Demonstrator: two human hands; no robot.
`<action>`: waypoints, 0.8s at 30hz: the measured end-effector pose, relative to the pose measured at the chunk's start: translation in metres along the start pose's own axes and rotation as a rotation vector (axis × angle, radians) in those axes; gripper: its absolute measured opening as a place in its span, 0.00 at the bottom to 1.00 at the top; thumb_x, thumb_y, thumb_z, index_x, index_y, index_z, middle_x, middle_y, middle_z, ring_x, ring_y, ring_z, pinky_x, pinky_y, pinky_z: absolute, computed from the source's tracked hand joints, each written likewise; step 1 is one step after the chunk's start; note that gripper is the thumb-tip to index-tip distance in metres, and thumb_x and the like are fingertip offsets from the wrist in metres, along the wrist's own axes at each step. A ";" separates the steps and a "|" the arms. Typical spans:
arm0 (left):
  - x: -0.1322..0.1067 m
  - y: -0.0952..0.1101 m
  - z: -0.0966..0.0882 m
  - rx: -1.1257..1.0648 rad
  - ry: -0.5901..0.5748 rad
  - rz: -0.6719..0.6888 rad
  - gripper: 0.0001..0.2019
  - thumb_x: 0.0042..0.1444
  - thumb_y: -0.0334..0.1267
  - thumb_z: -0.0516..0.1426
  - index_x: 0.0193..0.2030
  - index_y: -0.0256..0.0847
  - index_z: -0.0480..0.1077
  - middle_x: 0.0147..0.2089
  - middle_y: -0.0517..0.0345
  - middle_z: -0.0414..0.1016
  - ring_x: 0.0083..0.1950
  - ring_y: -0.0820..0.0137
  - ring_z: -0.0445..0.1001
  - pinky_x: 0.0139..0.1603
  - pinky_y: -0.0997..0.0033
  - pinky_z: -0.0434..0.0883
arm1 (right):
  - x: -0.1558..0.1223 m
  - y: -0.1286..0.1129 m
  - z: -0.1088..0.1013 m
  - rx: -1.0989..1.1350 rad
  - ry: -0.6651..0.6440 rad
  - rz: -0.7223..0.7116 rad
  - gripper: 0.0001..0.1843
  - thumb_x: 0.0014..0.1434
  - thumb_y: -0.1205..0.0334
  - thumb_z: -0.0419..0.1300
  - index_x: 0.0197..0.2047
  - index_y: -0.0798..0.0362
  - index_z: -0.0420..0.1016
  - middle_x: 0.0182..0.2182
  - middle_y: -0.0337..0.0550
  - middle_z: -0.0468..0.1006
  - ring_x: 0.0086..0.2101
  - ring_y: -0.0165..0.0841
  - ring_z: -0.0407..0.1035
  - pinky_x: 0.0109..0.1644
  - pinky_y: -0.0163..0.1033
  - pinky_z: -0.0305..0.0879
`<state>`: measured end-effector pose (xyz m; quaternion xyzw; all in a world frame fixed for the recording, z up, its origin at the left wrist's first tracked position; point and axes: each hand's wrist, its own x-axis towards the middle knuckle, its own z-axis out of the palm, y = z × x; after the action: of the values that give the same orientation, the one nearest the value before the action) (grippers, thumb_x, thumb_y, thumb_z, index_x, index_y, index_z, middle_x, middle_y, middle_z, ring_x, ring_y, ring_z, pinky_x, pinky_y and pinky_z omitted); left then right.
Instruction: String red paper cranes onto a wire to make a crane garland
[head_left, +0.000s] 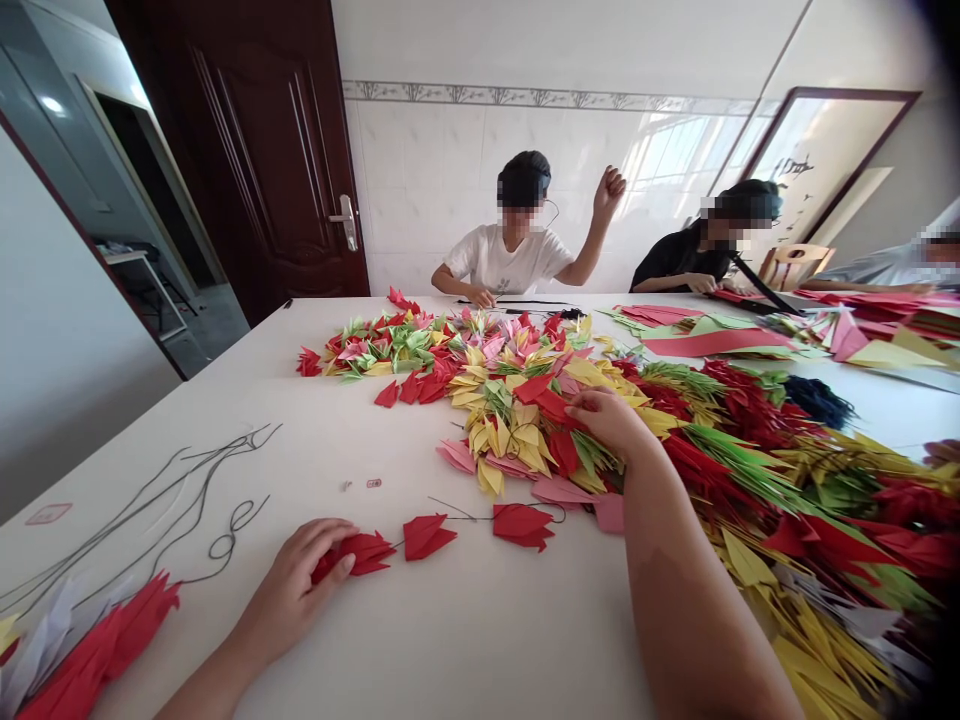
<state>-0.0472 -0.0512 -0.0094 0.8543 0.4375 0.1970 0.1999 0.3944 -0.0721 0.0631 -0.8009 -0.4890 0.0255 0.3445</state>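
Observation:
My left hand (311,565) is closed round a red origami piece (367,553) at the front of the table. To its right lie a second red origami piece (427,537) and a third red origami piece (523,526), in line along a dark thread (466,517). My right hand (606,418) reaches into the pile of origami pieces (499,410), which is yellow, green, red and pink. Its fingers close on a red origami piece (551,400) at the top of the pile; the fingertips are partly hidden.
Loose dark threads (206,470) and a bundle of red origami (112,640) lie at the left. Stacked origami (735,460) covers the right side. Across the white table (322,430) sits a person in white (510,260), with others at the right. A dark door (262,150) stands behind.

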 end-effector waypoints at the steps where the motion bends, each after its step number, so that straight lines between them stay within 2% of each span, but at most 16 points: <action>1: 0.000 0.000 0.000 -0.001 0.001 0.006 0.15 0.57 0.47 0.49 0.49 0.50 0.67 0.53 0.57 0.68 0.56 0.63 0.65 0.56 0.58 0.66 | -0.001 0.002 -0.004 0.086 0.016 0.034 0.11 0.42 0.54 0.59 0.23 0.54 0.72 0.34 0.46 0.72 0.35 0.37 0.66 0.40 0.42 0.61; 6: 0.000 0.000 0.000 0.005 0.002 0.014 0.15 0.57 0.46 0.49 0.49 0.50 0.67 0.53 0.56 0.68 0.55 0.63 0.66 0.55 0.57 0.66 | -0.006 0.000 -0.017 0.450 0.040 0.261 0.17 0.36 0.49 0.62 0.26 0.54 0.70 0.24 0.39 0.70 0.25 0.29 0.62 0.28 0.35 0.58; 9: 0.000 0.000 -0.001 0.015 0.007 0.021 0.15 0.57 0.46 0.49 0.49 0.49 0.68 0.52 0.56 0.69 0.55 0.63 0.66 0.55 0.57 0.67 | -0.007 -0.001 -0.020 0.506 0.003 0.298 0.17 0.37 0.50 0.62 0.27 0.54 0.70 0.22 0.38 0.70 0.22 0.28 0.61 0.26 0.34 0.57; 11: 0.000 0.000 -0.001 0.017 0.012 0.018 0.15 0.57 0.46 0.49 0.48 0.49 0.68 0.52 0.56 0.69 0.55 0.63 0.66 0.54 0.58 0.67 | -0.006 -0.001 -0.020 0.368 -0.050 0.296 0.15 0.41 0.50 0.60 0.27 0.53 0.70 0.21 0.38 0.69 0.21 0.29 0.61 0.25 0.35 0.57; 13: 0.000 0.001 -0.001 0.019 0.013 0.017 0.15 0.56 0.46 0.49 0.48 0.50 0.68 0.52 0.57 0.69 0.55 0.63 0.67 0.54 0.59 0.67 | -0.004 0.000 -0.020 0.124 -0.070 0.256 0.13 0.46 0.52 0.56 0.28 0.53 0.70 0.21 0.40 0.70 0.23 0.32 0.63 0.28 0.38 0.58; 17: 0.000 0.000 -0.001 0.023 0.012 0.018 0.15 0.56 0.46 0.50 0.48 0.50 0.68 0.52 0.58 0.70 0.54 0.64 0.67 0.53 0.60 0.69 | -0.001 -0.001 -0.016 -0.235 0.000 0.071 0.13 0.53 0.57 0.49 0.32 0.52 0.72 0.35 0.48 0.75 0.37 0.40 0.67 0.41 0.44 0.59; 20: 0.000 0.000 -0.001 0.024 0.021 0.025 0.15 0.56 0.46 0.50 0.48 0.50 0.68 0.52 0.58 0.70 0.54 0.64 0.67 0.54 0.60 0.68 | -0.001 -0.002 -0.012 -0.359 0.106 0.027 0.14 0.54 0.59 0.47 0.32 0.53 0.72 0.40 0.50 0.73 0.42 0.42 0.65 0.47 0.47 0.56; 24: 0.000 0.002 -0.002 0.036 0.022 0.020 0.15 0.56 0.46 0.49 0.48 0.50 0.68 0.52 0.57 0.70 0.54 0.64 0.68 0.53 0.60 0.68 | -0.001 0.001 -0.009 -0.354 0.233 0.037 0.13 0.53 0.58 0.48 0.30 0.54 0.71 0.38 0.52 0.72 0.42 0.42 0.63 0.46 0.46 0.56</action>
<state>-0.0464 -0.0522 -0.0066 0.8598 0.4346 0.2005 0.1777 0.3981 -0.0784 0.0689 -0.8554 -0.4280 -0.1473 0.2519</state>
